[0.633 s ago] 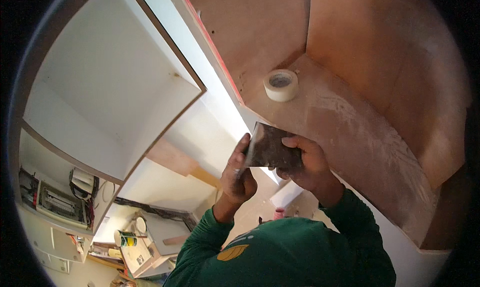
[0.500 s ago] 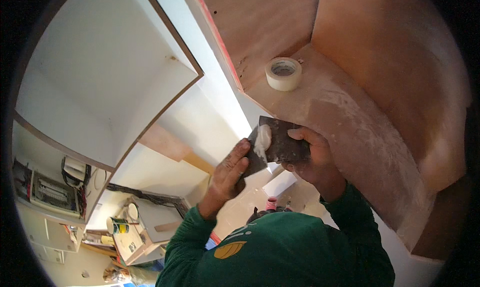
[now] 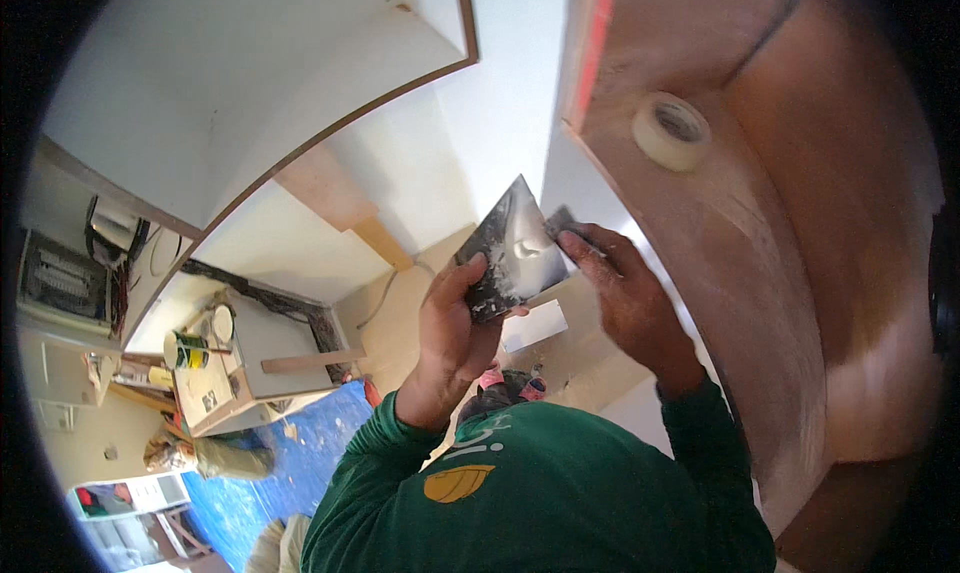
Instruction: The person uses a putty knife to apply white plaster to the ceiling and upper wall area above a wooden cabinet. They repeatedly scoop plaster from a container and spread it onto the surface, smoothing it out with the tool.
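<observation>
green-and-yellow paint can (image 3: 188,351) on the low white cabinet (image 3: 262,358), far left

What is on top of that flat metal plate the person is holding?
A dab of white filler paste sits on the flat grey metal plate, with streaks around it. The left hand covers its lower edge, so nothing can be seen there.
</observation>
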Action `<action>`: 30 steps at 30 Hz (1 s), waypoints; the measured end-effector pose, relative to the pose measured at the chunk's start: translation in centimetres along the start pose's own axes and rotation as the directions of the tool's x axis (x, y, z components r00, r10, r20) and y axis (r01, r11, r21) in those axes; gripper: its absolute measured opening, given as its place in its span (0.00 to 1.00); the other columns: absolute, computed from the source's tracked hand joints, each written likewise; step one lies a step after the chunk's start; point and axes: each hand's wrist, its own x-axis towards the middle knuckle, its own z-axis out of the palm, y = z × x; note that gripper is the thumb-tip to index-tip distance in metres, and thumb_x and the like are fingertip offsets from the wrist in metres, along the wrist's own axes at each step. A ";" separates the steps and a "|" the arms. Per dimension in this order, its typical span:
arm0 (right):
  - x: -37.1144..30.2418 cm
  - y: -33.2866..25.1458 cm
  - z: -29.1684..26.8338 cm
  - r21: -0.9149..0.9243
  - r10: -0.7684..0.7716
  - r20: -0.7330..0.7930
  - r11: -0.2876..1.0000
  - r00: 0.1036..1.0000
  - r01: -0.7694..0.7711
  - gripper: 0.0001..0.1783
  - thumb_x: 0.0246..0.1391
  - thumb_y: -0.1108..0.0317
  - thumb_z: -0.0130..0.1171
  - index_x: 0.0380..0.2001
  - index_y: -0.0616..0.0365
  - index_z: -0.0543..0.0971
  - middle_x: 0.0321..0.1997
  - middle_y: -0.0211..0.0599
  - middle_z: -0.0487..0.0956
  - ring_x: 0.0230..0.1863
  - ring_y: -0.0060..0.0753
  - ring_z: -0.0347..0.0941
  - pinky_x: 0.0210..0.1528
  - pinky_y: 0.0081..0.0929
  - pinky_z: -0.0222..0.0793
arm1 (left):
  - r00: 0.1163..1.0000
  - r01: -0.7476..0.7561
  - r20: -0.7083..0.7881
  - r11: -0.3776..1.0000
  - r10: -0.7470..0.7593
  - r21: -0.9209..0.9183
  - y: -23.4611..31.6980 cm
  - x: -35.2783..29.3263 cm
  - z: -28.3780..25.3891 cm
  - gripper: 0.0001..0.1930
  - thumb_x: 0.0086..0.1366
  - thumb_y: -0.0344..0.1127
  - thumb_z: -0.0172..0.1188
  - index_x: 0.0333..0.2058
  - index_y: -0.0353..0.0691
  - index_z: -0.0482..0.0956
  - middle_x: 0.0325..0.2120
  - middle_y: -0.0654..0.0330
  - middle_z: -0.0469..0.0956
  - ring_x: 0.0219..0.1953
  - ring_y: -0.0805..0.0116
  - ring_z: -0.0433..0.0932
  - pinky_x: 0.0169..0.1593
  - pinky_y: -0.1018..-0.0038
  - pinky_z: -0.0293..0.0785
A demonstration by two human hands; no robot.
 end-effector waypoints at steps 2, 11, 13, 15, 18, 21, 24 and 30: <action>0.9 1.2 -1.0 -0.185 0.010 0.028 0.983 1.000 -0.005 0.29 0.59 0.84 0.46 0.62 0.50 0.73 0.59 0.48 0.73 0.60 0.49 0.71 0.63 0.42 0.69 | 0.981 -0.172 -0.086 0.985 0.171 -0.002 2.7 0.4 -0.6 0.16 0.71 0.35 0.48 0.51 0.32 0.73 0.42 0.54 0.81 0.39 0.64 0.82 0.40 0.64 0.81; -0.4 6.2 0.0 0.266 0.555 -0.506 0.829 0.660 -0.492 0.28 0.69 0.60 0.52 0.64 0.67 0.66 0.61 0.55 0.73 0.57 0.47 0.74 0.57 0.39 0.73 | 0.430 -0.793 -0.117 0.437 0.895 0.426 24.9 14.5 -13.4 0.17 0.69 0.34 0.50 0.48 0.24 0.74 0.43 0.48 0.78 0.41 0.56 0.80 0.47 0.62 0.80; -0.1 6.4 -0.4 0.165 0.545 -0.544 0.815 0.638 -0.556 0.29 0.68 0.59 0.53 0.64 0.67 0.66 0.60 0.56 0.74 0.56 0.45 0.75 0.54 0.37 0.75 | 0.360 -0.684 -0.166 0.381 0.918 0.623 28.0 17.0 -16.7 0.21 0.69 0.35 0.51 0.54 0.24 0.71 0.50 0.46 0.76 0.49 0.52 0.78 0.52 0.59 0.76; 0.1 6.7 -1.0 -0.088 0.453 -0.594 0.785 0.665 -0.614 0.29 0.67 0.59 0.55 0.63 0.68 0.67 0.59 0.56 0.74 0.55 0.43 0.76 0.50 0.34 0.78 | 0.375 -0.683 -0.157 0.387 0.913 0.619 28.7 18.6 -17.5 0.22 0.69 0.35 0.50 0.55 0.22 0.67 0.54 0.42 0.73 0.54 0.50 0.74 0.61 0.55 0.65; 1.7 5.5 -0.2 0.331 0.648 -0.669 0.699 0.365 -0.634 0.27 0.65 0.61 0.57 0.61 0.67 0.69 0.58 0.52 0.75 0.53 0.40 0.76 0.47 0.32 0.80 | 0.404 -0.718 -0.173 0.428 0.899 0.549 28.4 19.7 -17.9 0.23 0.68 0.36 0.53 0.55 0.22 0.67 0.54 0.42 0.72 0.55 0.47 0.74 0.62 0.55 0.64; 0.8 6.1 -0.5 0.526 0.684 -0.660 0.716 0.311 -0.459 0.24 0.66 0.63 0.57 0.59 0.67 0.70 0.57 0.46 0.76 0.51 0.37 0.76 0.45 0.29 0.81 | 0.315 -0.650 -0.254 0.403 0.914 0.645 28.8 19.9 -19.2 0.24 0.66 0.39 0.57 0.55 0.27 0.69 0.54 0.45 0.73 0.54 0.47 0.74 0.61 0.54 0.66; -0.5 5.8 0.2 0.485 0.647 -0.644 0.758 0.409 -0.436 0.21 0.67 0.67 0.54 0.60 0.65 0.70 0.57 0.43 0.76 0.54 0.36 0.74 0.53 0.31 0.77 | 0.383 -0.590 -0.183 0.392 0.906 0.706 30.2 22.2 -24.1 0.25 0.69 0.51 0.51 0.54 0.37 0.74 0.54 0.49 0.73 0.55 0.52 0.73 0.55 0.52 0.72; 1.1 4.2 -0.9 0.717 0.743 -0.380 0.613 0.551 -0.331 0.22 0.68 0.66 0.50 0.61 0.64 0.69 0.53 0.39 0.77 0.51 0.30 0.72 0.55 0.34 0.71 | 0.312 -0.666 -0.260 0.406 0.914 0.626 29.5 21.4 -25.7 0.29 0.71 0.50 0.49 0.61 0.33 0.68 0.63 0.47 0.65 0.67 0.50 0.62 0.70 0.53 0.54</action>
